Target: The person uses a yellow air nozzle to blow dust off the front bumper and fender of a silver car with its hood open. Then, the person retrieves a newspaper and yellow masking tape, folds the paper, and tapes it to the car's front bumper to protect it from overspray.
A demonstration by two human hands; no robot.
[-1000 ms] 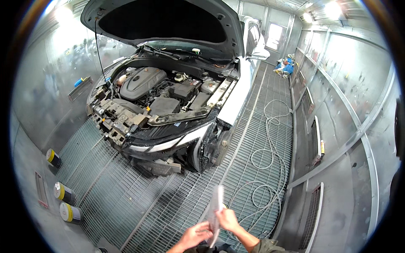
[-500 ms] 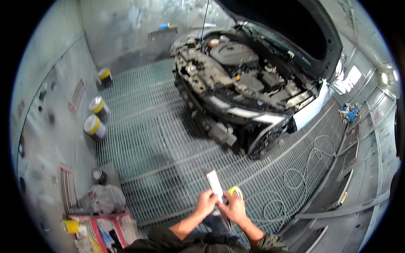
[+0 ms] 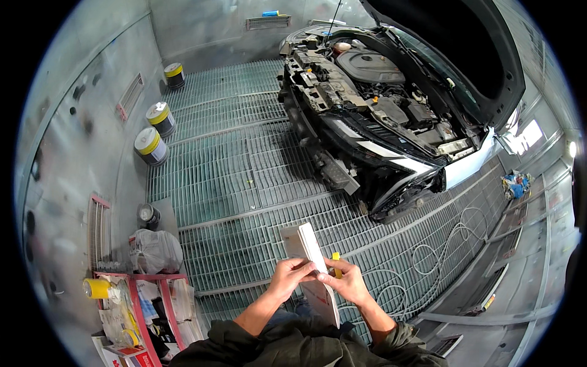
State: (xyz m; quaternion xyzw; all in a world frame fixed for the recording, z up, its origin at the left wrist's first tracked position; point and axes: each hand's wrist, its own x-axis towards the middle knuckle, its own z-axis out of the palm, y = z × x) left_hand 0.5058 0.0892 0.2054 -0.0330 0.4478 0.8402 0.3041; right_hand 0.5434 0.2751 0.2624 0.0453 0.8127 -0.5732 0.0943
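Note:
In front of my body, an upright folded bundle of white paper (image 3: 304, 243) is held between my hands. My left hand (image 3: 288, 280) has closed fingers on its left side, with fingertips at its middle. My right hand (image 3: 350, 287) grips the other side, thumb across the paper, and also holds a yellow tape roll (image 3: 336, 260) behind it, partly hidden by the fingers.
A car (image 3: 373, 113) with raised hood and exposed front stands ahead on the grated floor (image 3: 226, 238). Several paint cans (image 3: 160, 116) line the left wall. A red shelf (image 3: 137, 312) with supplies is at lower left; a coiled hose (image 3: 443, 257) lies on the right.
My view has swung left and down, so the car sits farther right. Both hands stay on the paper, which is now more upright in front of me, with the tape behind it.

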